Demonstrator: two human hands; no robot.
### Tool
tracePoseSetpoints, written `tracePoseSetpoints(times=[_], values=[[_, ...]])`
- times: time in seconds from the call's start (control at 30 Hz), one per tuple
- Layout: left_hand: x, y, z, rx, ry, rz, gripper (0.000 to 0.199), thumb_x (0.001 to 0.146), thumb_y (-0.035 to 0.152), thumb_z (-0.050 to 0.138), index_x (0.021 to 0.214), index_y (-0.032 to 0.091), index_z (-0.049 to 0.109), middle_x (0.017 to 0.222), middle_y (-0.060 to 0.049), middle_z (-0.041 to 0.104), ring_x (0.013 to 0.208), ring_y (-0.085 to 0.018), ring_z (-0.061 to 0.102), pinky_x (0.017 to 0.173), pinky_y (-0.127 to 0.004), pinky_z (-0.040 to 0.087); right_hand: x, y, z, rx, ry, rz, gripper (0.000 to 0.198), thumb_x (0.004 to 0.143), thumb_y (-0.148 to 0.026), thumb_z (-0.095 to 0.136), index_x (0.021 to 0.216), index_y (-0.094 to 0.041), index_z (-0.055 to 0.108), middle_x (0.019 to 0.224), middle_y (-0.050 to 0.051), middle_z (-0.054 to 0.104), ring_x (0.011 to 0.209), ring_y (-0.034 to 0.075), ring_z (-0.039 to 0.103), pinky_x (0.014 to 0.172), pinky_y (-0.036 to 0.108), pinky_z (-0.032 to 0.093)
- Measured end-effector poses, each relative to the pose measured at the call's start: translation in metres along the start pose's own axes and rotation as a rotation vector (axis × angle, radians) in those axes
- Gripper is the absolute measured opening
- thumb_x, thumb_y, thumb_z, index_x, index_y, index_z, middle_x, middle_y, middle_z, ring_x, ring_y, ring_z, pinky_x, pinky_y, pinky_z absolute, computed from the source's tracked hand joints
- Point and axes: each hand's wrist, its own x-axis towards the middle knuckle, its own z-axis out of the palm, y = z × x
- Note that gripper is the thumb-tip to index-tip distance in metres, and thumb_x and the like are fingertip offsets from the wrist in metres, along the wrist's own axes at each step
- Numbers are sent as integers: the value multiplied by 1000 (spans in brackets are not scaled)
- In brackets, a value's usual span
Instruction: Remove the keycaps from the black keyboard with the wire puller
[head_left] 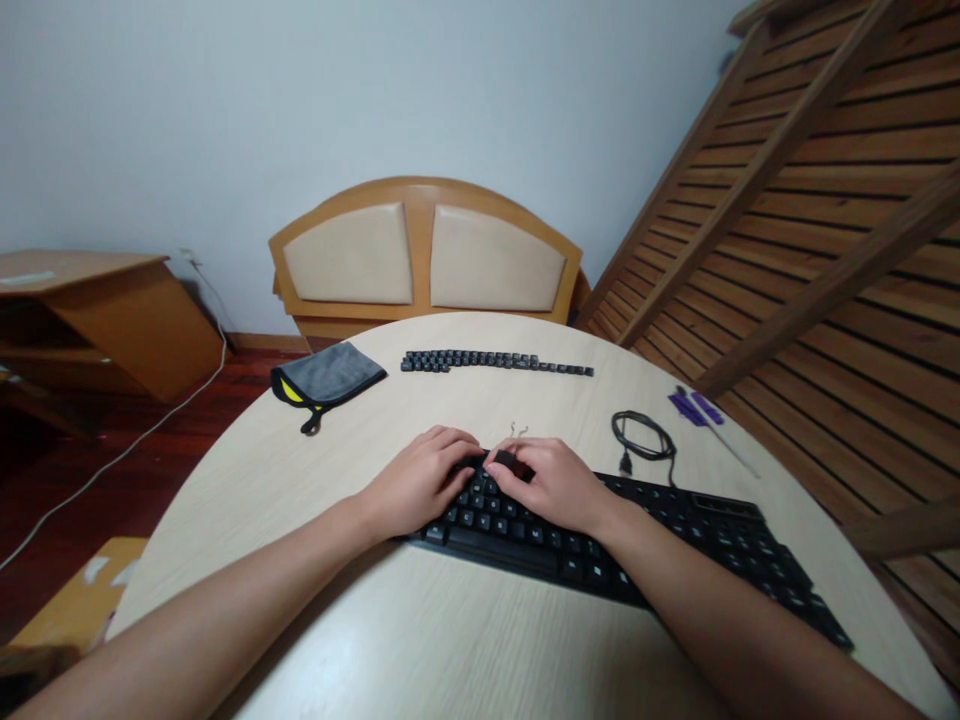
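Observation:
A black keyboard (517,548) lies aslant on the round table, its right end closer to me. My left hand (424,478) is on its left part, fingers curled toward the far edge and thumb bent over the keys. What lies under those fingertips is hidden. My right hand (551,483) is closed above the upper rows, with a keycap puller (505,458) between thumb and fingers. The puller's dark handle points at me and its thin wire prongs stick out beyond the knuckles. Both hands' fingertips nearly meet.
Loose black keycaps (480,359) are lined up in rows at the back of the table (337,620). A grey cloth (330,375) with yellow inside lies at left. On the right are a coiled USB cable (643,437) and a purple-bristled brush (705,408). A chair (421,260) stands behind.

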Motion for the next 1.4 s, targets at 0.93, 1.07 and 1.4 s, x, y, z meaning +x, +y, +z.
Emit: tracePoseSetpoints(times=[0.93, 1.07, 1.4], values=[[-3, 24, 7, 127, -24, -66, 17, 96, 30, 49, 94, 18, 61, 96, -7, 60, 92, -24, 57, 82, -38, 49, -14, -7, 6, -87, 55, 184, 34, 96, -36, 50, 76, -17, 70, 75, 6, 70, 73, 19, 64, 69, 29, 45], [-3, 23, 7, 116, -27, -59, 15, 95, 31, 52, 96, 19, 61, 98, -7, 61, 93, -24, 56, 84, -40, 49, -13, -4, 7, 93, 63, 300, 34, 95, -41, 50, 78, -18, 70, 79, 7, 75, 73, 21, 69, 64, 28, 48], [-4, 24, 7, 4, 11, -59, 12, 96, 28, 52, 102, 20, 58, 100, -6, 64, 96, -24, 57, 86, -41, 48, -14, 2, 10, 453, 175, 384, 30, 89, -42, 57, 86, -16, 73, 86, 8, 77, 82, 22, 73, 77, 31, 55]])
